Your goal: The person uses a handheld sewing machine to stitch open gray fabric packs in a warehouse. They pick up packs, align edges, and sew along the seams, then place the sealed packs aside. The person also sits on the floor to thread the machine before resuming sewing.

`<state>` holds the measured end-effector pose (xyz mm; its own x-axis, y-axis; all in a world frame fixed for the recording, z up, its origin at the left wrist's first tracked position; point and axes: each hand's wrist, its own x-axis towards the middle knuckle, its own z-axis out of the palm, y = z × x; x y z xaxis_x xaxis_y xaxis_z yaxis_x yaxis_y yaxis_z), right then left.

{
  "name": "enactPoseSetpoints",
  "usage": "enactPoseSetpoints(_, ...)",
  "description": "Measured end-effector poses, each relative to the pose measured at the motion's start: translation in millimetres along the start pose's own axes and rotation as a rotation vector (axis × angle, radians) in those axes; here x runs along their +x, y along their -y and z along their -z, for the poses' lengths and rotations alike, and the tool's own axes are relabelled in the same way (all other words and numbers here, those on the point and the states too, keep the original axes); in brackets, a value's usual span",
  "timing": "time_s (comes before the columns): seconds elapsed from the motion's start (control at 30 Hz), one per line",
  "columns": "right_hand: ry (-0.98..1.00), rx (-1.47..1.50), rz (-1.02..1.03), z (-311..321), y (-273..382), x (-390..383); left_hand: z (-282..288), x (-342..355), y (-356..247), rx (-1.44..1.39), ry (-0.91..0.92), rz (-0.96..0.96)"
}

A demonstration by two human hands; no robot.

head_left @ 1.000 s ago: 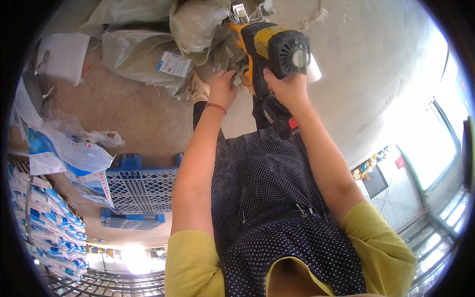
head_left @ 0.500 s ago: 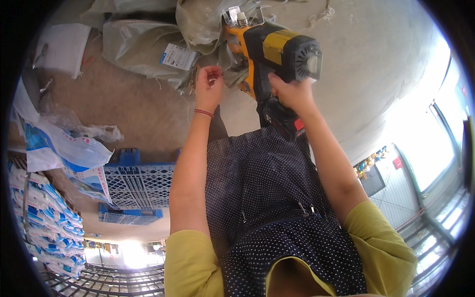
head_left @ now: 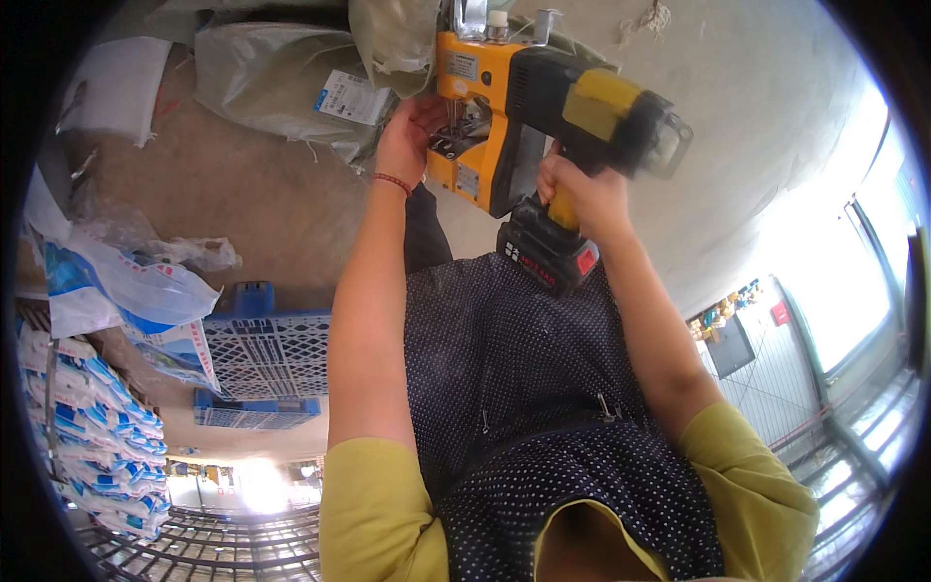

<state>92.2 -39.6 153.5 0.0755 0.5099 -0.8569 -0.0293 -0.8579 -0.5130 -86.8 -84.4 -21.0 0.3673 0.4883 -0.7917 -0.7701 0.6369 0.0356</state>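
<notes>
My right hand (head_left: 587, 199) grips the handle of a portable bag-sewing machine (head_left: 499, 116). Its body is orange and black, with yellow tape on the motor housing and a black battery (head_left: 543, 257) at the bottom. Close against the machine's needle opening is my left hand (head_left: 405, 141), a red band on its wrist. Its fingers are bent toward the needle, and what they hold, if anything, cannot be made out. Beyond it lies a crumpled greyish-green woven sack (head_left: 262, 82) with a white label (head_left: 351, 97); the machine hides part of the sacks there.
Blue plastic pallets (head_left: 272, 354) are at the left, below some clear plastic film (head_left: 194, 254) and printed bags (head_left: 126, 301). Stacked white-and-blue bags (head_left: 97, 436) stand at the lower left. A white sack (head_left: 116, 87) is at the upper left, and loose string (head_left: 650, 19) at the top right.
The sewing machine has turned, showing its needle side and battery more fully, with the motor end moving right. My left hand has moved slightly up and left, now beside the needle opening.
</notes>
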Motion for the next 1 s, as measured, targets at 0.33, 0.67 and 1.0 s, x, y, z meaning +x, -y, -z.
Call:
enactPoseSetpoints(0.33,0.194,0.243,-0.017,-6.4,7.6,-20.3,42.1,22.2,-0.8,-0.174,0.487,0.086)
enactPoseSetpoints(0.67,0.245,0.317,0.047,-17.1,33.2,-19.2,27.6,-42.4,26.7,0.608,0.052,-0.447)
enactPoseSetpoints(1.0,-0.174,0.129,0.171,26.8,104.2,-17.8,101.9,-222.7,6.1,0.47,-0.739,-0.175)
